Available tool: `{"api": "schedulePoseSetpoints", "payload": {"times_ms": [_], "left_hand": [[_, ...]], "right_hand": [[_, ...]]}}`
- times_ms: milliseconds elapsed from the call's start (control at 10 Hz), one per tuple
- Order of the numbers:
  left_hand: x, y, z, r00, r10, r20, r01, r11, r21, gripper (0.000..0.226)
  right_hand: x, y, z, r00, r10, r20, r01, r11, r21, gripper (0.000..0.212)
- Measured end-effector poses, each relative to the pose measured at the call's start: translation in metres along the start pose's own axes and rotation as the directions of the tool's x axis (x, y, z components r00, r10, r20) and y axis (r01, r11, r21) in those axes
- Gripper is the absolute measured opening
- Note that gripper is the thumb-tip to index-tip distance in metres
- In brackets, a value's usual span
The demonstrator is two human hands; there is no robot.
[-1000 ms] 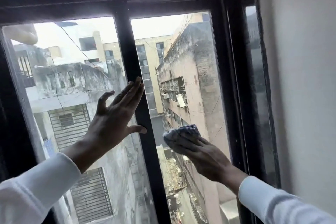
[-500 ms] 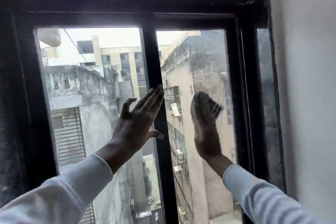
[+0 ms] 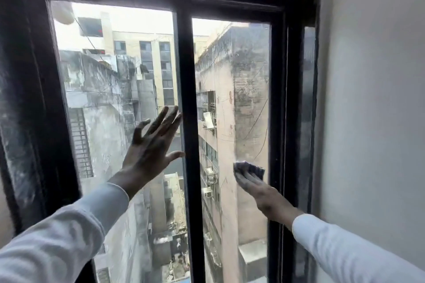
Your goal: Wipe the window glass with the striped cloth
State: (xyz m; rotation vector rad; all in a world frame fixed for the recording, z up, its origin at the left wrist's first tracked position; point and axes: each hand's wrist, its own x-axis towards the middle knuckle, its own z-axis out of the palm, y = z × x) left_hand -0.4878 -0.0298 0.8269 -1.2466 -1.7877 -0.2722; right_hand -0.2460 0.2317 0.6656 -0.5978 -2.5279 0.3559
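Pressing the striped cloth (image 3: 249,169) flat against the window glass (image 3: 232,103), the right hand (image 3: 262,190) hides most of it; only its upper edge shows beyond blurred fingers. Half a second ago it was higher. The left hand (image 3: 151,147) rests open beside the centre bar (image 3: 190,122).

- Two hands: the left hand (image 3: 151,147), fingers spread flat at the left pane, and the right hand (image 3: 259,187), pressing on the cloth.
- One striped cloth (image 3: 249,167), low on the right pane.
- Two large glass panes: the left pane (image 3: 110,89) and the right pane (image 3: 239,80).
- One narrow glass strip (image 3: 309,99) at the far right.
- One dark centre bar (image 3: 187,99) between the two panes.
- Two white sleeves: the left sleeve (image 3: 59,236) and the right sleeve (image 3: 345,248).
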Motion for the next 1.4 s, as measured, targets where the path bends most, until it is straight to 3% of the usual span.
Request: {"api": "schedulePoseSetpoints", "payload": {"times_ms": [100,200,300,400,500,600,700,800,900,1000,1100,1200,1300,1400], "left_hand": [[-0.053,0.045,0.01,0.986,-0.11,0.123,0.138,0.958,-0.25,0.086],[-0.129,0.152,0.025,0.807,-0.076,0.586,0.499,0.619,-0.606,0.068],[-0.206,0.262,0.039,0.559,0.087,0.825,0.774,0.302,-0.557,0.061],[-0.267,0.349,0.054,0.443,0.063,0.894,0.894,0.04,-0.446,0.048],[-0.318,0.406,0.074,0.349,-0.025,0.937,0.929,-0.118,-0.349,0.036],[-0.377,0.458,0.095,0.293,-0.088,0.952,0.947,-0.113,-0.302,0.033],[-0.451,0.514,0.115,0.171,-0.047,0.984,0.975,-0.133,-0.176,0.034],[-0.527,0.559,0.133,0.039,0.011,0.999,0.989,-0.141,-0.037,0.032],[-0.603,0.6,0.157,-0.075,0.13,0.989,0.99,-0.106,0.089,0.028],[-0.661,0.636,0.18,-0.135,0.208,0.969,0.991,0.048,0.128,0.028],[-0.695,0.663,0.201,-0.028,0.226,0.974,0.917,0.394,-0.066,0.033],[-0.712,0.684,0.217,0.096,0.258,0.961,0.704,0.665,-0.249,0.032],[-0.718,0.694,0.217,0.222,0.313,0.923,0.475,0.792,-0.383,0.03],[-0.726,0.692,0.214,0.291,0.292,0.911,0.458,0.793,-0.401,0.041]], "right_hand": [[-0.076,0.007,0.014,0.883,0.442,0.161,-0.444,0.67,0.595,0.051],[-0.164,0.018,0.036,0.767,0.455,0.453,-0.542,0.08,0.837,0.045],[-0.238,0.019,0.057,0.75,0.297,0.592,-0.529,-0.268,0.805,0.049],[-0.297,0.037,0.082,0.714,0.269,0.647,-0.549,-0.359,0.755,0.05],[-0.351,0.068,0.113,0.636,0.346,0.69,-0.568,-0.395,0.722,0.047],[-0.419,0.104,0.153,0.49,0.42,0.764,-0.61,-0.461,0.645,0.054],[-0.497,0.137,0.193,0.437,0.382,0.814,-0.632,-0.513,0.581,0.049],[-0.574,0.172,0.231,0.323,0.482,0.814,-0.661,-0.501,0.558,0.041],[-0.649,0.207,0.279,0.18,0.662,0.727,-0.772,-0.363,0.521,0.064],[-0.709,0.234,0.316,0.072,0.754,0.653,-0.882,-0.257,0.394,0.059],[-0.749,0.25,0.345,0.047,0.81,0.584,-0.935,-0.17,0.312,0.051],[-0.768,0.258,0.367,0.05,0.856,0.515,-0.963,-0.096,0.252,0.052],[-0.774,0.26,0.377,0.119,0.884,0.452,-0.993,0.095,0.074,0.044],[-0.77,0.25,0.38,0.257,0.904,0.343,-0.93,0.328,-0.168,0.044]]}}
